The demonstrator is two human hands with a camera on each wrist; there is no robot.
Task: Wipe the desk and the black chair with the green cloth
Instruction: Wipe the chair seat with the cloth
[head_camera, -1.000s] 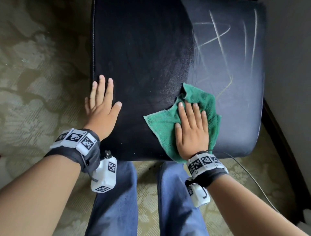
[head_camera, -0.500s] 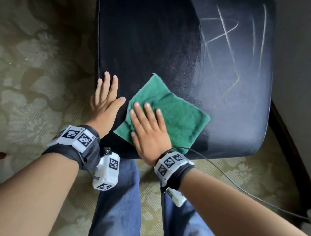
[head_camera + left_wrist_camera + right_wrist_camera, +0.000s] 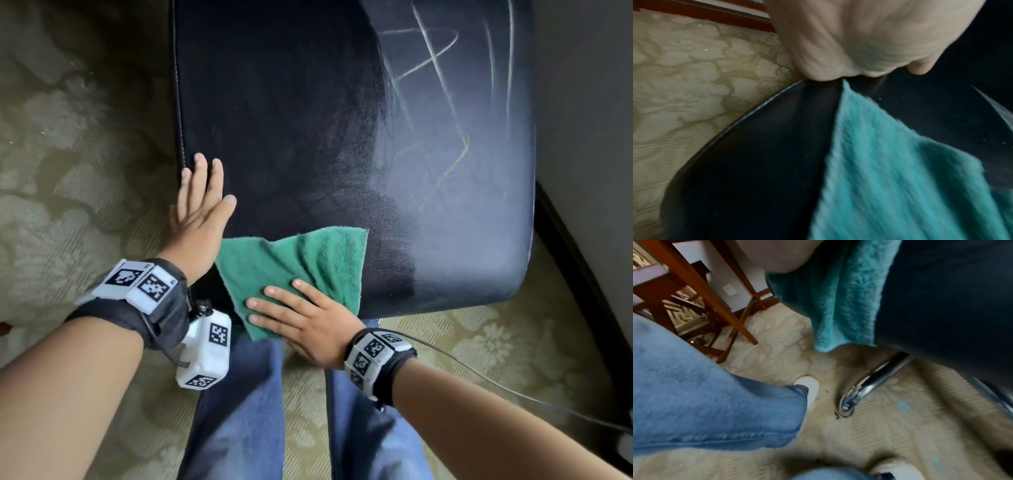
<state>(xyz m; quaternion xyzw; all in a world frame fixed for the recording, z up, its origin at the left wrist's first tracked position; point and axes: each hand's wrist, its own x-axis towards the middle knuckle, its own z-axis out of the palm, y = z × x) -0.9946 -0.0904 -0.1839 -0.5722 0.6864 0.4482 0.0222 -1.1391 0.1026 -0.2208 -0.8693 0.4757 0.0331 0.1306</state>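
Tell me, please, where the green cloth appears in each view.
Head: green cloth lower centre, draped over the near edge of the black chair, under the right hand.
Left wrist: cloth lower right, on the seat.
Right wrist: cloth top centre, hanging off the seat's front.
Shared landmark: the chair's dark seat, against the cloth in every view.

A pale olive carpet [image 3: 68,178] with a cloud-like pattern covers the floor under soft light. At 3 o'clock a grey wall [image 3: 589,102] meets a dark skirting board [image 3: 580,274] — at 10 o'clock in the right wrist view stand reddish wooden furniture legs [image 3: 701,292] and a white wall socket [image 3: 729,289].
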